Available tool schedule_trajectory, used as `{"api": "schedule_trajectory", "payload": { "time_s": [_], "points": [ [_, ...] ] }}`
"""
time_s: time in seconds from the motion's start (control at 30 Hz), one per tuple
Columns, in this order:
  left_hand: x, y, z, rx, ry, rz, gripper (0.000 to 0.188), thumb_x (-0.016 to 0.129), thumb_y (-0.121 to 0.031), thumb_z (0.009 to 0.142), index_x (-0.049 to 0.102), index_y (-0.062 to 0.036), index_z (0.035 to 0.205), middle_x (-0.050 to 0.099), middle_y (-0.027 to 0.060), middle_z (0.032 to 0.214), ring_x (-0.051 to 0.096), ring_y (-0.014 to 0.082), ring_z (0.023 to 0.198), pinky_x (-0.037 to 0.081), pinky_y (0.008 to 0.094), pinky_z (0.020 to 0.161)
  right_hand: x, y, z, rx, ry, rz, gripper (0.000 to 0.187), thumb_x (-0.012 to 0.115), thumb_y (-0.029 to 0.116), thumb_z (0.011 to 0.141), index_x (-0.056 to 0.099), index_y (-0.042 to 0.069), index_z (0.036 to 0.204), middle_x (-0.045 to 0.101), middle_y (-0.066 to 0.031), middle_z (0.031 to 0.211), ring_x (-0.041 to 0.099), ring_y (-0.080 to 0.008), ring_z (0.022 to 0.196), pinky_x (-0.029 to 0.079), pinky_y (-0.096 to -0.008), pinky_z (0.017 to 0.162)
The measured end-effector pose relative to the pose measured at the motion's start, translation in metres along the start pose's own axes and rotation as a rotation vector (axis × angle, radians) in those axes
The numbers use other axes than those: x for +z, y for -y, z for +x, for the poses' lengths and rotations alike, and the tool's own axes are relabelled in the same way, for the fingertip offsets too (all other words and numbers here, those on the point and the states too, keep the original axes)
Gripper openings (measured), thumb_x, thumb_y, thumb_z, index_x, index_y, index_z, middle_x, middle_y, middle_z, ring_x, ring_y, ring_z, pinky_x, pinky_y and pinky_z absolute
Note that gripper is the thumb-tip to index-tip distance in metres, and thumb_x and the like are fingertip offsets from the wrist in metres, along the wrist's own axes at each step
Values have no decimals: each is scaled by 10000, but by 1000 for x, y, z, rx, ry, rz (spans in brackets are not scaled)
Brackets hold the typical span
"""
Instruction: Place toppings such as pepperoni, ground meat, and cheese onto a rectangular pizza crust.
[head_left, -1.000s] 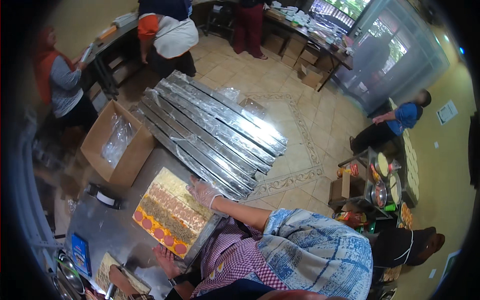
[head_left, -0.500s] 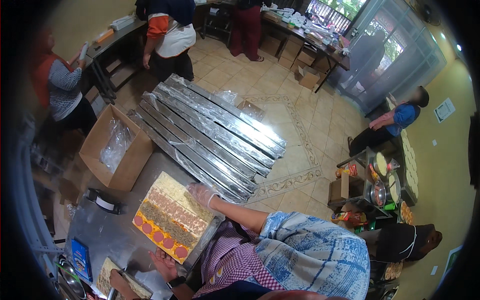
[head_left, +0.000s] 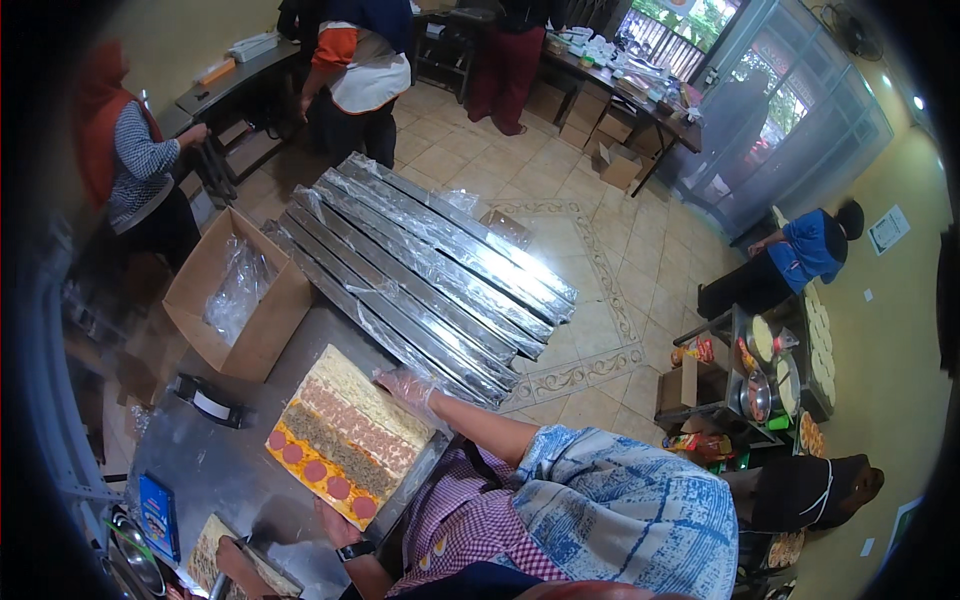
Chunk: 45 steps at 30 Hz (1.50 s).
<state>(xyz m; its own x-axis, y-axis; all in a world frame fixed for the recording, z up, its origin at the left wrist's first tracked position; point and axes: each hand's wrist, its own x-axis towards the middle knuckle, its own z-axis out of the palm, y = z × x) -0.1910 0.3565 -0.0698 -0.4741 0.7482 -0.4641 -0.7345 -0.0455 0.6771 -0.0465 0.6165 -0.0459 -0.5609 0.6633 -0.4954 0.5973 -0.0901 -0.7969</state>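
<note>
A rectangular slab of bread (head_left: 345, 435) lies on the metal table, topped in bands of shredded white, pinkish spread, brown filling and orange sauce with round meat slices. At its far right edge is my right hand (head_left: 408, 392), in a clear plastic glove, fingers closed on the edge. My left hand (head_left: 336, 524), with a black watch at the wrist, grips the slab's near lower edge; part of its fingers is hidden beneath. Under the slab's right side a metal tray edge (head_left: 415, 478) shows.
Another person's hand (head_left: 236, 562) works over a second bread slab (head_left: 208, 548) at the lower left. On the table (head_left: 225, 460) stand a black tape dispenser (head_left: 208, 402) and blue box (head_left: 158, 515). Beyond are an open carton (head_left: 235, 345) and long plastic-wrapped metal bars (head_left: 430, 270).
My left hand has closed in from beside the slab onto its lower edge. My right hand stays at the other edge. The person at far right has turned away.
</note>
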Motion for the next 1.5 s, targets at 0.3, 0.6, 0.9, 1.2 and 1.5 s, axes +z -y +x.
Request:
{"api": "schedule_trajectory", "payload": {
  "time_s": [0.3,0.6,0.9,1.2,1.5],
  "points": [
    [-1,3,6,-130,68,-232,481,365,-377,908,362,-58,1269,477,106,1208,491,270,1076,416,416,911,0,21,-22,220,232,754,517,422,517,866,553,83,1117,585,-84,1051,576,-167,860,477,-329,730],
    [-41,26,-3,-10,93,-434,295,448,-283,879,525,-71,1069,591,62,925,577,216,800,486,351,689,7,11,-21,220,653,885,602,365,480,899,307,55,1322,364,-127,1334,382,-243,1196,298,-340,1007],
    [-44,44,-7,173,-303,-180,328,434,-267,908,504,-31,1125,561,61,1080,534,148,968,452,286,815,12,-3,14,217,640,780,552,356,453,906,392,19,1244,475,-145,1213,464,-242,1098,344,-329,968],
    [-28,31,-13,375,-619,52,236,445,-6,854,603,-58,1021,597,100,1062,566,157,965,427,243,803,1,-17,18,-133,156,66,346,517,305,879,549,68,1128,580,-55,808,544,-142,610,470,-300,545],
    [32,-8,-10,702,-969,1271,385,481,75,714,595,-78,1048,520,126,934,496,305,884,418,354,770,-19,-30,-3,-771,-350,-732,347,574,28,732,593,113,1068,534,-172,1013,520,-310,928,442,-389,786]
  ]
}}
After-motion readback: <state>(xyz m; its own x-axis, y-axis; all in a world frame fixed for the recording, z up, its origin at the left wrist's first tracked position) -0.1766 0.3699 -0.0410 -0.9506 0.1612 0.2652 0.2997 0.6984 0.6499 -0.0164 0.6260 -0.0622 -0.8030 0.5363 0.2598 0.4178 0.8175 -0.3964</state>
